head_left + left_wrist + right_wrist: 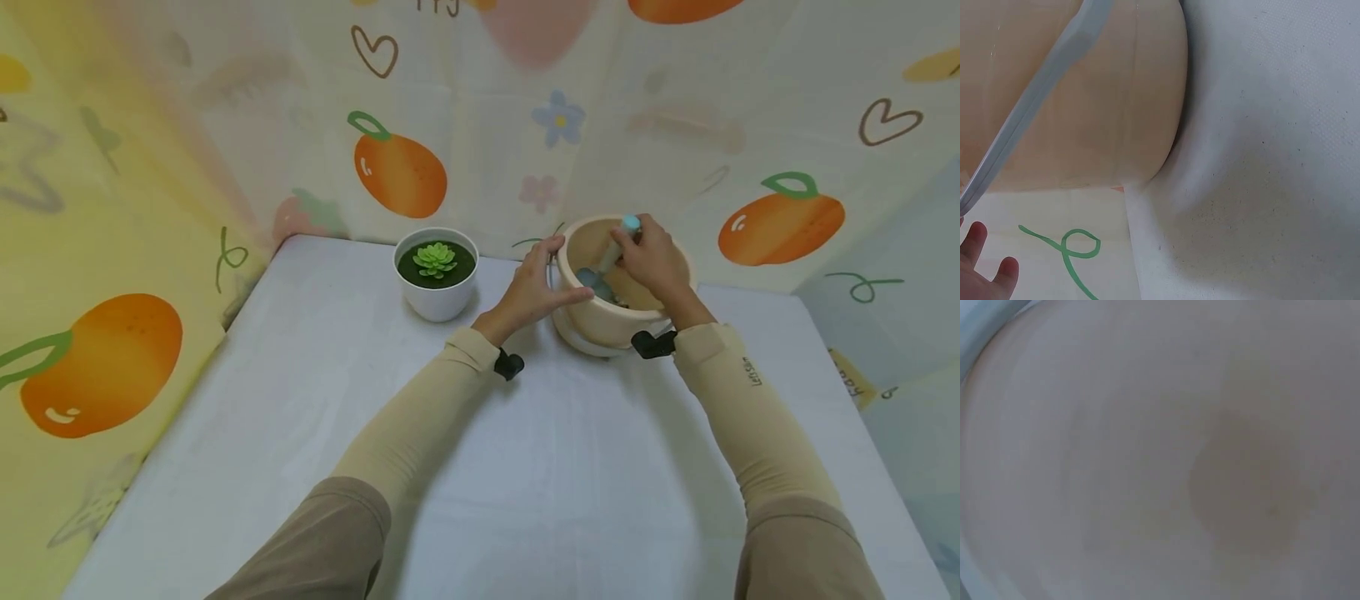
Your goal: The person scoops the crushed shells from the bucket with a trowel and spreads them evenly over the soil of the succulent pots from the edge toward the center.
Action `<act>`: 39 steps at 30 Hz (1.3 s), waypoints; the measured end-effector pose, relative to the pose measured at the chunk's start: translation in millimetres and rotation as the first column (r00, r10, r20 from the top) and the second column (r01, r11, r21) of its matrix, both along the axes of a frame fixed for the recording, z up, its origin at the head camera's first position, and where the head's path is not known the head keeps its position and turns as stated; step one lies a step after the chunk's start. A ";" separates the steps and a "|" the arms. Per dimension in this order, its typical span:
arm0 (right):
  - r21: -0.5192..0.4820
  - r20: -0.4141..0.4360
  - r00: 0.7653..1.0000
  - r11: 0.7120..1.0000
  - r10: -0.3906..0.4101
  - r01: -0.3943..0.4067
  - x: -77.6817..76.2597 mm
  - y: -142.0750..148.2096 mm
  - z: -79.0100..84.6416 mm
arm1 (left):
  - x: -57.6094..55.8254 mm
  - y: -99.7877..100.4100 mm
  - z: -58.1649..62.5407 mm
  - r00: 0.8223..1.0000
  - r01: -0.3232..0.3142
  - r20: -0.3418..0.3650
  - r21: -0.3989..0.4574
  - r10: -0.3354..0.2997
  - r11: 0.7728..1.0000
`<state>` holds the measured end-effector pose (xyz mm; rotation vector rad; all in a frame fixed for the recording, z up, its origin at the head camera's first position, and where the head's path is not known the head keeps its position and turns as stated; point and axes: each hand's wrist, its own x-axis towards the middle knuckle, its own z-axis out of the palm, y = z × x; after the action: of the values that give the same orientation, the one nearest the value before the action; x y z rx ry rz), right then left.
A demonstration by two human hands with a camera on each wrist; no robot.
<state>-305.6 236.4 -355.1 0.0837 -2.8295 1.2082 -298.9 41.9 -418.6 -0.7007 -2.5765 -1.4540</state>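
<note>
In the head view a cream bucket (611, 327) stands near the back of the table, its pale bail handle (1025, 103) hanging down the near side. My left hand (531, 290) rests at the bucket's left rim, fingers extended along the outside and thumb across the near edge. Over the opening, my right hand (654, 260) grips the pale handle of a small trowel (609, 257). Its blue-grey blade points down inside the bucket, close to a few dark bits low in there. The right wrist view is blurred, showing mostly a beige surface (1116, 456).
Left of the bucket sits a white pot (437, 302) with a green succulent (435, 260) in dark filling. A white cloth covers the table (315, 400). Printed curtains with oranges (401, 177) rise right behind and beside the table edges.
</note>
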 end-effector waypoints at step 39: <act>-0.676 0.348 0.932 0.660 -0.106 0.328 4.4 36.0 27.6 | 2.1 0.2 2.7 1.000 -0.016 0.000 -0.005 0.016 1.000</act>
<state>-301.2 272.4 -327.4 -0.4969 -2.1966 2.3107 -296.9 42.1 -415.9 -0.6786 -2.5814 -1.4432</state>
